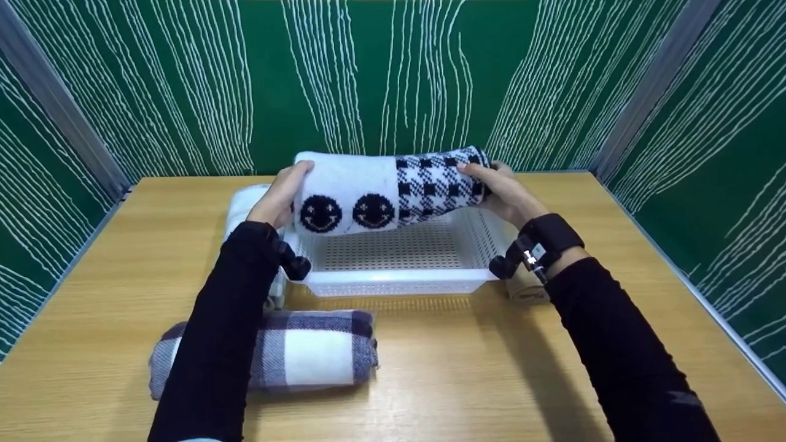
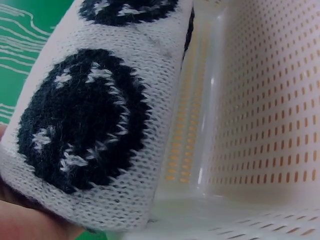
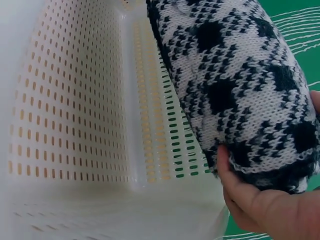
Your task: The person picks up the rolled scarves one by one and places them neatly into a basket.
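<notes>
A rolled knit cloth [image 1: 387, 191], white with black smiley faces on its left half and black-and-white houndstooth on its right half, hangs over the far side of a white perforated basket [image 1: 393, 282]. My left hand [image 1: 284, 195] grips its white end and my right hand [image 1: 498, 187] grips its chequered end. The left wrist view is filled by the smiley pattern [image 2: 85, 120] beside the basket wall [image 2: 265, 110]. In the right wrist view the houndstooth end [image 3: 240, 85] sits in my fingers [image 3: 260, 205], next to the basket's inner corner [image 3: 135, 125].
A rolled grey-and-white plaid cloth [image 1: 307, 353] lies on the wooden table [image 1: 442, 368] in front of the basket. A white roll [image 1: 242, 205] sits left of the basket, a beige roll [image 1: 527, 288] right of it. Green patterned walls enclose the table.
</notes>
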The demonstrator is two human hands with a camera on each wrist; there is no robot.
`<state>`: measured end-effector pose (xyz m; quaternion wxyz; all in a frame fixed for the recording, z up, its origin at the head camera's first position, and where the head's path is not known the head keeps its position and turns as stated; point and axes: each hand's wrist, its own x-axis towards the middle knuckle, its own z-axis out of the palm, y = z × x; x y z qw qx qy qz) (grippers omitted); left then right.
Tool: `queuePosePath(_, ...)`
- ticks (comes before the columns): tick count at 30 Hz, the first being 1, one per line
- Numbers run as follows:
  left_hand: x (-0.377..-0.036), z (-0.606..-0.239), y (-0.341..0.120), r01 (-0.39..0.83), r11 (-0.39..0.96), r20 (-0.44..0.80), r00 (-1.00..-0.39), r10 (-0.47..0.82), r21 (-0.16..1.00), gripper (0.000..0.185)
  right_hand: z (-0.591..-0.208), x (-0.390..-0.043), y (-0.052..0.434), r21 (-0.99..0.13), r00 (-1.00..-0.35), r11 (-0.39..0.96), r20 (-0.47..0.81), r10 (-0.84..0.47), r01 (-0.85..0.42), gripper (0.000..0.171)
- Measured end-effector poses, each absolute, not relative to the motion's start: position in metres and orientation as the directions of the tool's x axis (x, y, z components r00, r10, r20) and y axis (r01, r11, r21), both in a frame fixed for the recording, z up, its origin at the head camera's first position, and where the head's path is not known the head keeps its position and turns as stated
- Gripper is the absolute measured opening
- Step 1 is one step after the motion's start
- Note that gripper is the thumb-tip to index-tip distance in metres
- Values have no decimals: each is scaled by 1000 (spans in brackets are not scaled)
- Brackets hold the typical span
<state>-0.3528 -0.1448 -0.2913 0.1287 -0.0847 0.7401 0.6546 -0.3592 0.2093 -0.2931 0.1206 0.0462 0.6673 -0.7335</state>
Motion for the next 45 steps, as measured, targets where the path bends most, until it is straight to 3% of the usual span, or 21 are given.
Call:
queuePosePath(5, -356, -286, -146, -263, 160, -271, -962, 30, 951, 60, -289, -364, 207, -977, -978, -82, -188, -94, 196, 86)
queuePosePath(12, -360, -288, -146, -264, 161, -273, -961, 33, 951, 55, -291, -367, 202, -971, -970, -60, -228, -80, 233, 83)
queuePosePath(20, -363, -286, -144, -231, 174, -242, -970, 40, 957, 52, -290, -371, 196, -970, -966, 45, -242, -86, 239, 80)
queuePosePath(28, -366, -282, -142, -268, 248, -289, -956, 49, 931, 61, -290, -374, 194, -963, -966, 146, -242, -91, 227, 77)
queuePosePath(35, -363, -292, -135, -197, 265, -223, -972, 72, 944, 46, -297, -373, 193, -945, -964, 238, -249, -88, 223, 75)
queuePosePath(41, -362, -301, -131, -176, 296, -204, -977, 64, 939, 44, -299, -369, 189, -933, -965, 288, -249, -81, 216, 76)
queuePosePath(45, -365, -303, -129, -193, 286, -218, -974, 57, 938, 28, -299, -368, 190, -941, -963, 257, -251, -96, 220, 75)
